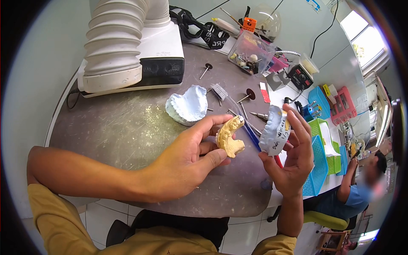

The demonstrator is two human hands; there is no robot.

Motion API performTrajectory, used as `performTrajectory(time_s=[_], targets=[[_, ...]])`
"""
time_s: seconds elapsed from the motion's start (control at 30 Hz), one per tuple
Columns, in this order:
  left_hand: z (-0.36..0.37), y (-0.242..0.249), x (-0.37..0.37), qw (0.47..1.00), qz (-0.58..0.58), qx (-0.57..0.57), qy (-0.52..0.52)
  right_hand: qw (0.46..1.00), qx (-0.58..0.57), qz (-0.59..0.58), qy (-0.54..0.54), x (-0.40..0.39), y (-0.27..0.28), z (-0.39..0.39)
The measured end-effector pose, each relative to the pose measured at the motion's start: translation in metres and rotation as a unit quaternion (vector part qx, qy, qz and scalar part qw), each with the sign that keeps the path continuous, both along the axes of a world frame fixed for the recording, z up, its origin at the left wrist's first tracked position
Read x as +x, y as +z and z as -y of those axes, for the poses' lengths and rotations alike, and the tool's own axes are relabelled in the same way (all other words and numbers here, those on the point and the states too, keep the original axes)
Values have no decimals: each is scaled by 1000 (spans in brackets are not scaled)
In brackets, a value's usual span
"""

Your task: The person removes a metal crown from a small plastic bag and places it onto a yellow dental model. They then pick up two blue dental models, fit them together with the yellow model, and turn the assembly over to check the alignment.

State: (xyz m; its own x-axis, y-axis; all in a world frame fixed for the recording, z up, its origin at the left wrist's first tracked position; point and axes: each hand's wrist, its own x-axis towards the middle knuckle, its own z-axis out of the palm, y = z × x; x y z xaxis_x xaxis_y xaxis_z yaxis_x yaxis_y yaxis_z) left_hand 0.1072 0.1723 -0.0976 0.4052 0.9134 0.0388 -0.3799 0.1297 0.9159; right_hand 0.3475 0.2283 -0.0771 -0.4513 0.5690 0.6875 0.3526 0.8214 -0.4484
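Note:
Between the thumb and fingers of my left hand (187,159) is a yellow dental cast (231,138) in a horseshoe shape, its row of teeth showing. My right hand (293,157) grips a pale blue dental cast (274,129) with black handwriting on its side. The two casts are held up over the bench, a short gap apart. Beyond my left hand, a second pale blue dental cast (187,105) lies on the bench. A brush (219,91) and a dark disc on a shank (249,95) lie near it.
A white extraction unit with a ribbed hose (112,46) stands at the back left. Yellowish dust marks the bench (140,144). A clear bin (250,51) of small tools sits at the back. Coloured baskets (316,163) line the right, where another person (352,191) sits.

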Motion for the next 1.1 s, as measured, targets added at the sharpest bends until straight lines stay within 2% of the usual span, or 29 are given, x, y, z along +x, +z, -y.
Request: performTrajectory(time_s=[0.6,0.93,1.1], targets=[[8,3,-1,998,4,-34,-59,999,-9,10,-39,-1,-2,2],[5,5,-3,998,12,-46,-52,999,-18,10,-48,-3,-1,3],[5,5,-3,999,2,-39,-26,991,-53,71,-102,-3,5,3]])
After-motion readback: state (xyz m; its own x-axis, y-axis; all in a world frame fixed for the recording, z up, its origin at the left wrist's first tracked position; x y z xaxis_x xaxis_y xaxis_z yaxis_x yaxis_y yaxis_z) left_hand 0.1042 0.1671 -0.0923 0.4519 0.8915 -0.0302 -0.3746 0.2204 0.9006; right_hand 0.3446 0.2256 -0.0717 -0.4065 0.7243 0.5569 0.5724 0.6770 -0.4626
